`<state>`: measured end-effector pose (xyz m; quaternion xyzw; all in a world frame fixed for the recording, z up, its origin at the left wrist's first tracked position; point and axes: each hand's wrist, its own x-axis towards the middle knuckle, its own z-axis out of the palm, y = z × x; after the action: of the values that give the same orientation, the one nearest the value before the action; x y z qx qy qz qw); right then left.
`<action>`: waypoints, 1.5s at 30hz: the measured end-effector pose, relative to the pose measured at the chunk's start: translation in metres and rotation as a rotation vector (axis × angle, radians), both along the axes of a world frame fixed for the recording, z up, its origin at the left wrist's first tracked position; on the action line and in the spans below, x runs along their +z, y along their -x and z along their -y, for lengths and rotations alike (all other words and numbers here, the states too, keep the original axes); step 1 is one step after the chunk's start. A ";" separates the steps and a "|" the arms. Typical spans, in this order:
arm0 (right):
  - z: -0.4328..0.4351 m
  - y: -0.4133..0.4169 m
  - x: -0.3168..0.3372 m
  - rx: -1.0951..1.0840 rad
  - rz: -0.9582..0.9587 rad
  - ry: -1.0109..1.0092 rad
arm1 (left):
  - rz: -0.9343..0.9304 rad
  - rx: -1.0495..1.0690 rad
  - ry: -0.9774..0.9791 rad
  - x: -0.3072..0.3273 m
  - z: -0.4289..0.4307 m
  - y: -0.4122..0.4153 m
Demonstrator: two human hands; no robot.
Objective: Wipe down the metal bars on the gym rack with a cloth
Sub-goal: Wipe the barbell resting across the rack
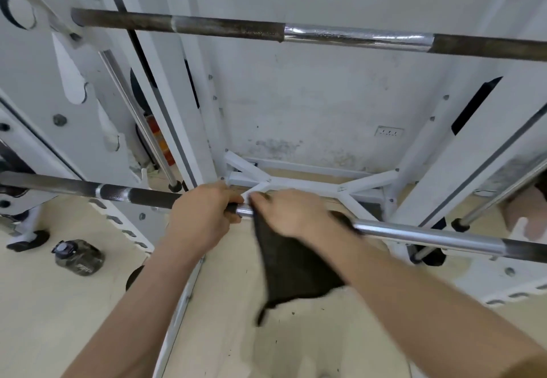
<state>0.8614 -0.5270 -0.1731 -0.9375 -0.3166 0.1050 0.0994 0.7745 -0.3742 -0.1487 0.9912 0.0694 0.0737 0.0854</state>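
A long metal barbell (414,234) with dark knurled and shiny chrome sections crosses the view at waist height. My left hand (201,215) grips this bar just left of its middle. Right beside it, my right hand (291,215) holds a dark cloth (293,271) draped over the bar, and most of the cloth hangs below. The right hand is motion-blurred. A second bar (355,36), rusty with a chrome middle, lies higher up across the white gym rack (479,153).
A dark water jug (79,256) lies on the pale floor at the left. White rack uprights stand on both sides, and a white base frame (310,184) sits by the stained wall behind. A chrome guide rod (139,117) slants at the left.
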 end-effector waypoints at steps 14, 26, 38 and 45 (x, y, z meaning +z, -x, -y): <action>0.117 -0.019 0.030 -0.372 -0.345 0.043 | 0.327 -0.366 -0.024 -0.020 0.116 0.013; 0.219 0.013 0.004 -0.371 0.229 -0.182 | 0.027 -0.347 -0.213 -0.040 0.235 -0.052; 0.373 0.007 0.011 -0.539 0.196 -0.342 | -0.025 -0.627 -0.352 -0.031 0.406 -0.087; 0.395 0.003 0.000 -0.418 0.202 -0.370 | 0.173 -0.437 -0.237 -0.049 0.349 -0.088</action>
<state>0.8580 -0.9218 -0.1727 -0.9539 -0.1389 -0.0710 0.2564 0.8620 -0.7232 -0.1974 0.9757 -0.1629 0.1458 -0.0116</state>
